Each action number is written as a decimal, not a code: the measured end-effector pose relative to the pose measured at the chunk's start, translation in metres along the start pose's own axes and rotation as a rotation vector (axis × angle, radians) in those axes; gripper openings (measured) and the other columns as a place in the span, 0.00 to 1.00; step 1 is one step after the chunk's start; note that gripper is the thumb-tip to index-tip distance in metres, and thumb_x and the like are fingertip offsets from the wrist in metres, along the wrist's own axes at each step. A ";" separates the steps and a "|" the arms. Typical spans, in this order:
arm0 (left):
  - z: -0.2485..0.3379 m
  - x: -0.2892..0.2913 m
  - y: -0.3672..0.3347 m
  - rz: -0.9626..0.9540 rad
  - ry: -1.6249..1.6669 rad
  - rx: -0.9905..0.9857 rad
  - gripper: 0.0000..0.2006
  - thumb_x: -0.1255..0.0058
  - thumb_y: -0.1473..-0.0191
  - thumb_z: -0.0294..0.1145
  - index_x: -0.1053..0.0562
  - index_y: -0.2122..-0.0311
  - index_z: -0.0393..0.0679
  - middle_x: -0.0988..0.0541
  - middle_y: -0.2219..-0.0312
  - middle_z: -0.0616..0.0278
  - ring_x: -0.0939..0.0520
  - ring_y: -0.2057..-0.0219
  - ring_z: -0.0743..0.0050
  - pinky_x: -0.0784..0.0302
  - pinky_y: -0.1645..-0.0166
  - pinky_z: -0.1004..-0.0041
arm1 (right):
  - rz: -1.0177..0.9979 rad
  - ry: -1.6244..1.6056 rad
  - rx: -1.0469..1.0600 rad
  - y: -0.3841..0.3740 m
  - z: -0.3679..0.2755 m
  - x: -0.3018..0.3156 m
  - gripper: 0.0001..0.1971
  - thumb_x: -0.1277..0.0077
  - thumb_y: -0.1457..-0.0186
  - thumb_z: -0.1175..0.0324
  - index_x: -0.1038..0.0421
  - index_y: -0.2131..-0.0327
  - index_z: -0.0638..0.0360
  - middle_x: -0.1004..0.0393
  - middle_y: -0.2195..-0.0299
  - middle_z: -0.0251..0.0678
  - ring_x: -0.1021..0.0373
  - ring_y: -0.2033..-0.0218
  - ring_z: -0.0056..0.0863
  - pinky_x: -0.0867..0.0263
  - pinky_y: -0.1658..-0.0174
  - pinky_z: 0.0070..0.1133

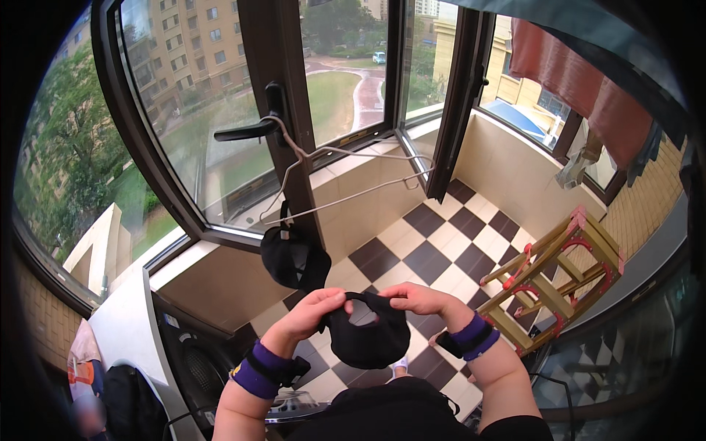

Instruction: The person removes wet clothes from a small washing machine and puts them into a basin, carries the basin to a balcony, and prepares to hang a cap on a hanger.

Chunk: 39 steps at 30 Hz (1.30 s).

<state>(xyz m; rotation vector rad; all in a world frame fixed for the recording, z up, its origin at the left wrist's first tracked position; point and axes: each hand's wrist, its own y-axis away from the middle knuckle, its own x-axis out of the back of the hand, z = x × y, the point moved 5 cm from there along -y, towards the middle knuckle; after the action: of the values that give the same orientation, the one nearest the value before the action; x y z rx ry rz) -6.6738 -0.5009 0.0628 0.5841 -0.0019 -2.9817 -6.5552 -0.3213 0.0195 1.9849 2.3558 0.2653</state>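
A black baseball cap (371, 344) is held up in front of my body, its rear opening and strap turned upward. My left hand (312, 314) pinches the strap's left end between thumb and fingers. At the other end of the strap, my right hand (425, 301) grips with its fingers closed. Just beyond my left hand, a second black cap (296, 263) hangs from the lower bar of a wire hanger (346, 200). The hanger's hook loops over the black window handle (246, 131). The brim of the cap in my hands is hard to make out.
An inward-opened window sash (290, 169) stands ahead. On the checkered floor (428, 263), a folded gold stepladder (555, 283) leans at the right. Laundry (581, 92) hangs at the upper right. A dark front-loading washing machine (195, 360) and white countertop (125, 323) stand at the left.
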 end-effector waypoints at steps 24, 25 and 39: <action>0.100 -0.051 -0.168 0.821 -1.391 -0.820 0.15 0.51 0.49 0.23 0.27 0.55 0.45 0.24 0.61 0.57 0.26 0.54 0.56 0.39 0.40 0.56 | 0.069 0.055 0.283 -0.006 -0.142 0.184 0.10 0.43 0.47 0.70 0.27 0.62 0.62 0.27 0.72 0.23 0.32 0.70 0.10 0.37 0.65 0.10; 0.098 -0.049 -0.169 0.812 -1.381 -0.805 0.14 0.51 0.49 0.23 0.27 0.55 0.45 0.24 0.61 0.58 0.25 0.55 0.56 0.39 0.40 0.56 | 0.077 0.022 0.278 -0.010 -0.144 0.185 0.09 0.43 0.47 0.71 0.27 0.63 0.62 0.27 0.72 0.22 0.32 0.70 0.09 0.37 0.65 0.10; 0.097 -0.038 -0.175 0.815 -1.290 -0.772 0.07 0.51 0.47 0.21 0.26 0.63 0.43 0.24 0.70 0.61 0.24 0.63 0.60 0.39 0.40 0.56 | -0.202 -0.285 0.147 -0.077 -0.092 0.203 0.07 0.50 0.47 0.70 0.29 0.65 0.61 0.28 0.71 0.30 0.32 0.66 0.17 0.37 0.58 0.15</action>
<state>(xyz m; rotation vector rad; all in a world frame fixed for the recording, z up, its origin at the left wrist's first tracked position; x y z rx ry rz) -6.6930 -0.3252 0.1635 -1.1113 0.5811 -1.8141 -6.6795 -0.1436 0.1118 1.6839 2.4185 -0.1913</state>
